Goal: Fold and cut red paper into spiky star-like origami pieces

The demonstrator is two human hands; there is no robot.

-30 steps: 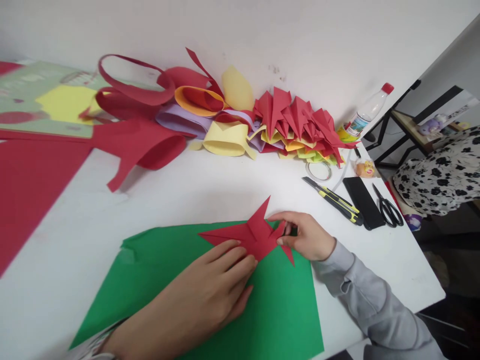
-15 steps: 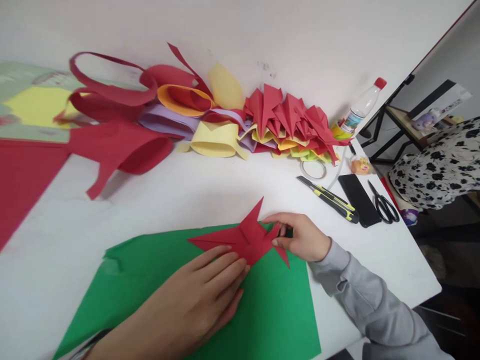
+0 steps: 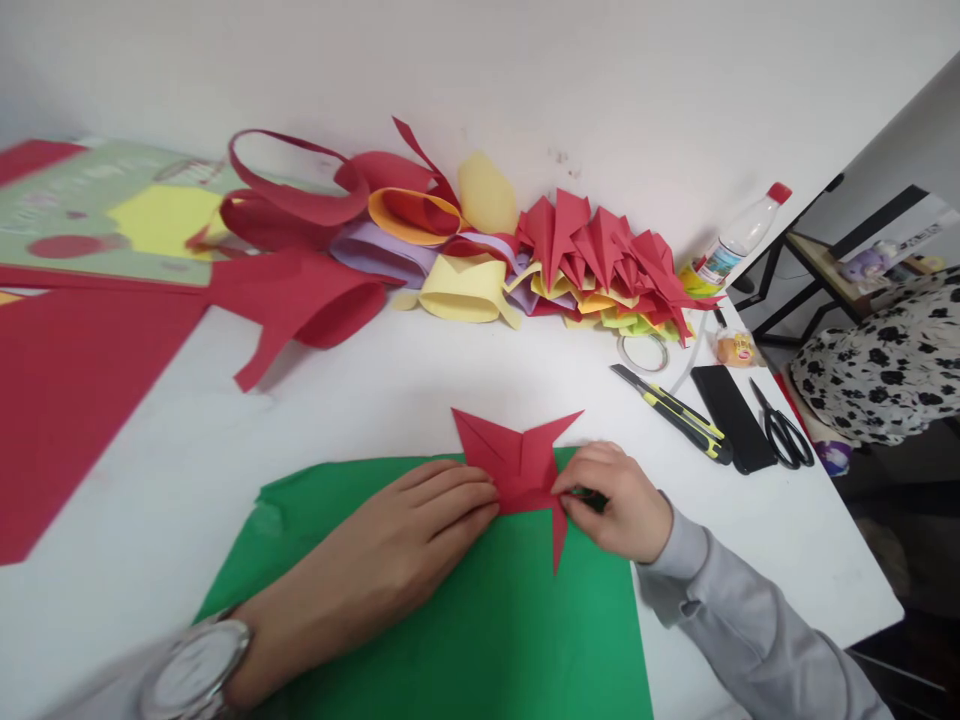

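A folded red paper with several pointed tips rests over the top edge of a green paper sheet. My left hand, fingers together, holds the red paper's lower left part; the thumb is hidden. At its right side, my right hand pinches the paper between thumb and forefinger, beside a narrow point hanging down over the green sheet. Two upper points spread left and right above the hands.
Along the wall lie curled paper pieces and a cluster of red folded paper shapes. To the right are a tape roll, a utility knife, a black flat case, scissors and a plastic bottle. Someone in patterned clothing is beyond the table.
The red paper has turned, so its left point now aims up-left and another hangs down. My left hand has shifted onto its lower left edge; the whole view has moved slightly.
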